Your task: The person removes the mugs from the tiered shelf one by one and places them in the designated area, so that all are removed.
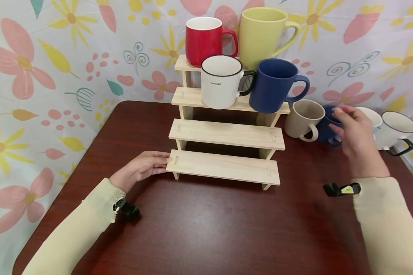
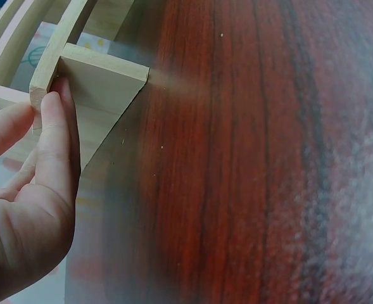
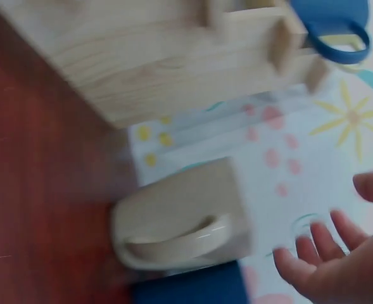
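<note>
A stepped wooden display rack [image 1: 223,166] stands on the dark table. My left hand [image 1: 142,168] pinches the left end of its lowest shelf; the left wrist view shows the thumb and fingers [image 2: 53,136] around that board's end. On the right, my right hand [image 1: 357,131] is over a dark blue mug [image 1: 325,126], partly covering it in the head view, and holds nothing. In the right wrist view its fingers [image 3: 322,244] are spread and relaxed, apart from the beige mug [image 3: 173,218].
A red mug [image 1: 203,42] and a tall yellow-green mug [image 1: 259,38] stand on the top shelf. One step lower are a white mug [image 1: 218,88] with black handle and a blue mug [image 1: 272,88]. Two white mugs, one black-rimmed [image 1: 390,131], stand at far right by the flowered cloth [image 1: 99,49].
</note>
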